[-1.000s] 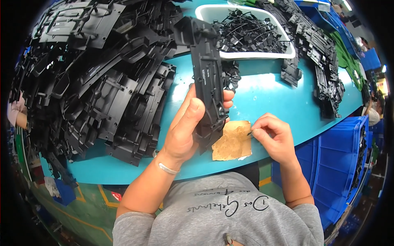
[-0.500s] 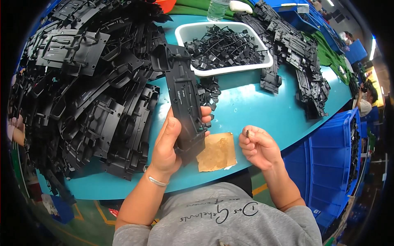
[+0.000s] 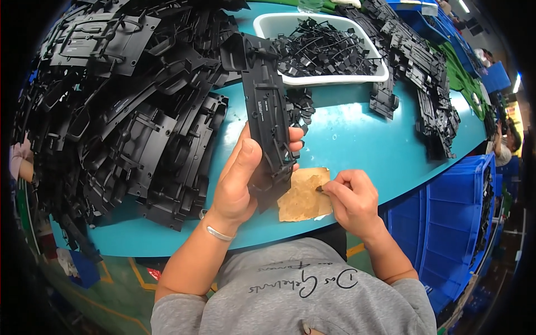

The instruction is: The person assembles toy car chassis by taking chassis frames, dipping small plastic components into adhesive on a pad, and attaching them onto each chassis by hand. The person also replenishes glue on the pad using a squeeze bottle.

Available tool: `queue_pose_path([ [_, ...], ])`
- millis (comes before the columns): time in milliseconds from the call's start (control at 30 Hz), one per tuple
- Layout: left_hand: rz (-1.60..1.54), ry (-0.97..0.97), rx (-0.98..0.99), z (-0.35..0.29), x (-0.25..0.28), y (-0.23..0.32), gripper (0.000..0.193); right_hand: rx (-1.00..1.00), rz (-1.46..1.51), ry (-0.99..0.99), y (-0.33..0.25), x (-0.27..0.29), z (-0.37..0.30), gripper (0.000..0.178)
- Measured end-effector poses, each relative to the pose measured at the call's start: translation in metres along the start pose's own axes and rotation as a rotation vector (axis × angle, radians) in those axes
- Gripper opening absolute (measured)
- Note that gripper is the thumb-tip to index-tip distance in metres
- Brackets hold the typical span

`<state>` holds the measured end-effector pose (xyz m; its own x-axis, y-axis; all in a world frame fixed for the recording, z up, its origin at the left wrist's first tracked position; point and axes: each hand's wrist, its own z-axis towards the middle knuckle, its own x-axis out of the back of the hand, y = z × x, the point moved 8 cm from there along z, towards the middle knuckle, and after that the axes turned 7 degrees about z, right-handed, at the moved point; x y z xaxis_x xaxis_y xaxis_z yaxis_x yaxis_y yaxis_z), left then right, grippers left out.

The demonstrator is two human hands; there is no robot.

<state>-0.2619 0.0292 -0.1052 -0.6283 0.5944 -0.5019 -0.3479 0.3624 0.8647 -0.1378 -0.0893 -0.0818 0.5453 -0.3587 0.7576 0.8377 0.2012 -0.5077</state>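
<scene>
My left hand is wrapped round the lower part of a long black moulded plastic panel, thumb on the near side and fingertips showing past its right edge. The panel stands tilted above the table, ribbed face up. Between thumb and fingers of my right hand is a small dark piece, its kind too small to make out. That piece is over the right part of a stained brown cardboard square at the table's near edge; whether it touches the cardboard I cannot tell.
Black panels in a large heap cover the table's left side. A white tub of small black clip-like parts stands at the back, with loose ones before it. More panels lie far right. Blue crates stand beside the turquoise table.
My right hand has moved left and turned palm down, bringing the small dark piece over the cardboard. The left hand still grips the panel. The whole view has shifted slightly.
</scene>
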Motion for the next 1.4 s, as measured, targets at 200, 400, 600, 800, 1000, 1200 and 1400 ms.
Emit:
queue_pose_path([
  [200,-0.055,-0.022,0.028,-0.002,-0.001,-0.001,0.067,0.035,-0.032,-0.001,-0.004,-0.002,0.007,0.016],
  [400,-0.122,-0.060,0.036,-0.002,-0.002,-0.003,0.060,0.030,-0.081,-0.004,-0.006,-0.003,0.017,0.013],
  [600,-0.005,0.007,-0.008,0.000,0.000,0.001,0.076,-0.126,0.194,-0.071,-0.004,0.001,0.023,0.007],
  [800,-0.020,-0.001,0.017,0.000,-0.001,-0.001,0.076,-0.868,1.243,-0.022,0.023,-0.021,0.007,0.008],
  [1000,-0.114,-0.004,0.064,-0.001,0.001,-0.010,0.076,-1.010,1.808,0.001,0.031,-0.050,-0.001,0.010],
  [1200,-0.134,-0.019,0.055,-0.001,-0.001,-0.009,0.076,-1.059,1.996,-0.032,0.028,-0.056,-0.002,0.011],
  [1400,-0.142,-0.024,0.054,-0.001,0.000,-0.009,0.075,-1.066,2.017,-0.025,0.028,-0.055,-0.001,0.011],
])
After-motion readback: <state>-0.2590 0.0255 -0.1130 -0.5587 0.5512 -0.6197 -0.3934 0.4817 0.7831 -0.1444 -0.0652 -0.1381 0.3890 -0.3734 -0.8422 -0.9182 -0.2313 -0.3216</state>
